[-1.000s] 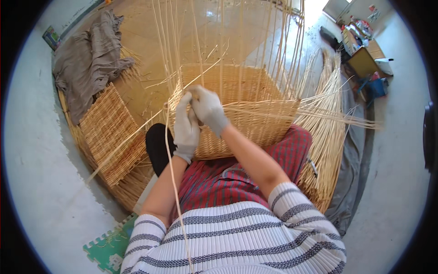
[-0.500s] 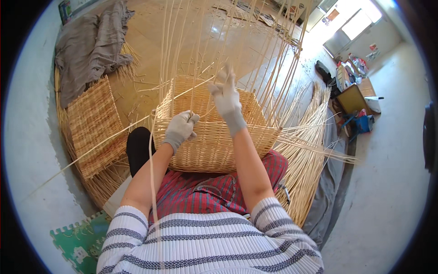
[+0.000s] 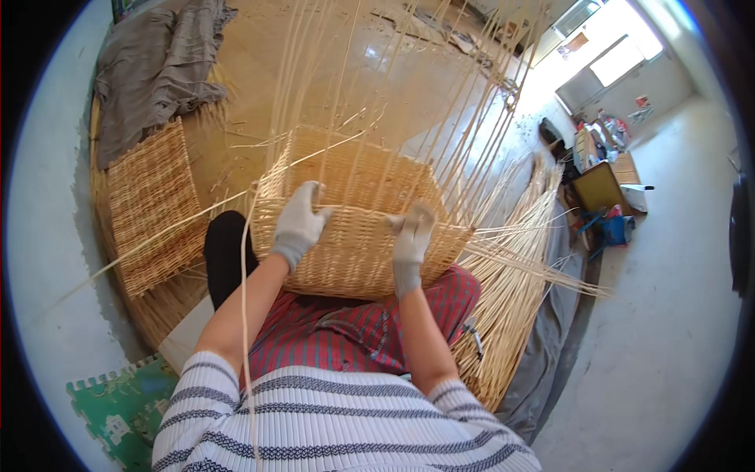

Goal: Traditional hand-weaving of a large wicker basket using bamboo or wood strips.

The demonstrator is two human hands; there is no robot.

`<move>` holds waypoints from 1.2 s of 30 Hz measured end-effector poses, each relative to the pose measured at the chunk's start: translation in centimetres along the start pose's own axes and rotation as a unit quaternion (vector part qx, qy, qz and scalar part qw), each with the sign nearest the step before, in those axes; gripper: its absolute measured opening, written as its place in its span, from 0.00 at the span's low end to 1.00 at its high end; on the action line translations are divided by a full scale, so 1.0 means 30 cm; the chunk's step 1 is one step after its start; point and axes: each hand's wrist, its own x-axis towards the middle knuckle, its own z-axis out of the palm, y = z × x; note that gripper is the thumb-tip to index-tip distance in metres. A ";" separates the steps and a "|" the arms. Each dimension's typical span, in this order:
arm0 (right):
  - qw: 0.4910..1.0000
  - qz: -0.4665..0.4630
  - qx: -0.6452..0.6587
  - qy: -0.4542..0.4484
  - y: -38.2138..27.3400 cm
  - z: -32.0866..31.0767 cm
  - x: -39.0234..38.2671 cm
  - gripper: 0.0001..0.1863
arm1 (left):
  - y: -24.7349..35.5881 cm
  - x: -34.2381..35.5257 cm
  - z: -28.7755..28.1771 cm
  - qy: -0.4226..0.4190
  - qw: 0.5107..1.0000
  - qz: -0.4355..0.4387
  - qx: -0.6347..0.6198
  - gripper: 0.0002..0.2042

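A half-woven wicker basket (image 3: pixel 346 248) rests on my lap, its tall unwoven stakes (image 3: pixel 472 102) rising from the far and right sides. My left hand (image 3: pixel 300 222), in a pale glove, grips the near wall's upper edge at the left, thumb pointing right. Farther right along that edge, my gloved right hand (image 3: pixel 414 240) has its fingers bent over the rim, thumb pointing left. The parts of the fingers beyond the edge are hidden. One long loose strand (image 3: pixel 245 315) hangs from the basket's left corner down over my striped top.
A woven panel (image 3: pixel 153 208) and a grey cloth (image 3: pixel 157 79) lie at the left. Right of the basket is a big bundle of wicker rods (image 3: pixel 511 291). Boxes and a blue stool-like object (image 3: pixel 616 228) stand farther right. A green foam mat (image 3: pixel 122 409) is at lower left.
My right hand has come down from above the basket to its near rim. My left hand has shifted its hold on the rim. The basket has moved slightly left.
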 end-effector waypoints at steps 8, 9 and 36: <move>0.860 -0.208 -0.444 -0.144 -0.280 0.147 0.217 0.36 | 0.220 -0.026 0.143 -0.204 0.957 0.093 0.187 0.33; 0.924 -0.183 -0.320 -0.104 -0.283 0.100 0.226 0.36 | 0.222 -0.021 0.145 -0.207 0.955 0.099 0.186 0.33; 0.936 -0.152 -0.316 -0.012 -0.342 -0.245 0.225 0.21 | 0.487 -0.011 0.372 -0.218 0.936 0.244 0.130 0.34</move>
